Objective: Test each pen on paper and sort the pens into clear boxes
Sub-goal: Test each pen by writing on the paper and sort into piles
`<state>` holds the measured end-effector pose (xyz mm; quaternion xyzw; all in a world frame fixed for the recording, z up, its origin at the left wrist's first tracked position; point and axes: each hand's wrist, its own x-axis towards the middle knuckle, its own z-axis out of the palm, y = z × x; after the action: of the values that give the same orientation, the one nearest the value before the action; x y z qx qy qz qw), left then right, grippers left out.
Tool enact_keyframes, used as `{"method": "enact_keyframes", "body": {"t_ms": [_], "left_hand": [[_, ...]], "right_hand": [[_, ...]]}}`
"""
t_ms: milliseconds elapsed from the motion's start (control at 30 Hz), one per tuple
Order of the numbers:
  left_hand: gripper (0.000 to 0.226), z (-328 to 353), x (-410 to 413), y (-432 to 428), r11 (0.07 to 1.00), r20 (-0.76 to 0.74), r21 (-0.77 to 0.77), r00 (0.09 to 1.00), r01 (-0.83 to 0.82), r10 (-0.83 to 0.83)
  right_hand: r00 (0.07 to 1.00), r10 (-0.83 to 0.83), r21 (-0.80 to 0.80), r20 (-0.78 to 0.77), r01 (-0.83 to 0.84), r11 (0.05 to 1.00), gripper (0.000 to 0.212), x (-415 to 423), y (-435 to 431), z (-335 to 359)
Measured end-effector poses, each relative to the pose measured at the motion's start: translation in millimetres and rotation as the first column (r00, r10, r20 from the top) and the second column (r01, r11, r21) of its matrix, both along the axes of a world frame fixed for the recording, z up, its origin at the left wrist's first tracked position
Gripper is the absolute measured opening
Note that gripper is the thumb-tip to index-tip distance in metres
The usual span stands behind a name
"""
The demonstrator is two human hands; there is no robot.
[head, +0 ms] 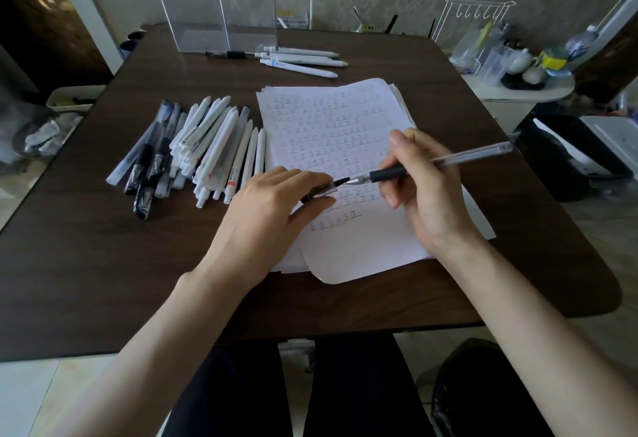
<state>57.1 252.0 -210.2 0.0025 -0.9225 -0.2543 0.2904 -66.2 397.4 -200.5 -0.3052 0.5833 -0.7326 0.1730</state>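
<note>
Gripping pen (466, 156) in curled right hand (431, 195) over paper (345, 257), long axis running far-right to near-left, tip at mouth of cap (322, 191) pinched in left hand (272, 209), cap roughly in line; seated or apart not discernible.

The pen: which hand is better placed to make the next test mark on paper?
Right. The right hand holds the pen, tip bare above the paper; the left hand holds only its cap.

Handwritten rows of the character 正 fill the paper (362, 250); labels on the pens (210, 146) are too small to read
</note>
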Motion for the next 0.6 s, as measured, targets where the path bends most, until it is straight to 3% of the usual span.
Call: {"method": "enact_keyframes", "body": {"t_ms": [167,367,500,600], "left_hand": [[0.033,-1.1,-0.7,2.8,0.996,-0.019,-0.053,0.997,0.075,-0.076],[0.030,-3.7,-2.6,9.2,0.986,-0.052,-0.105,0.989,0.129,-0.135],[0.030,-5.4,-3.5,7.3,0.997,-0.048,-0.012,0.996,0.070,-0.071],[0.031,-0.9,-4.5,5.2,0.990,-0.050,0.130,0.996,-0.061,0.068]], "right_hand": [[0.989,0.118,0.112,-0.084,-0.108,0.988,0.029,5.4,-4.0,-1.6],[0.992,0.088,0.087,-0.089,-0.080,0.993,0.040,7.9,-7.5,-4.7],[0.993,0.039,0.135,-0.108,-0.024,0.991,0.044,13.6,-16.3,2.2],[0.993,0.040,0.209,-0.115,-0.015,0.978,0.037,13.5,-32.1,14.0]]}}
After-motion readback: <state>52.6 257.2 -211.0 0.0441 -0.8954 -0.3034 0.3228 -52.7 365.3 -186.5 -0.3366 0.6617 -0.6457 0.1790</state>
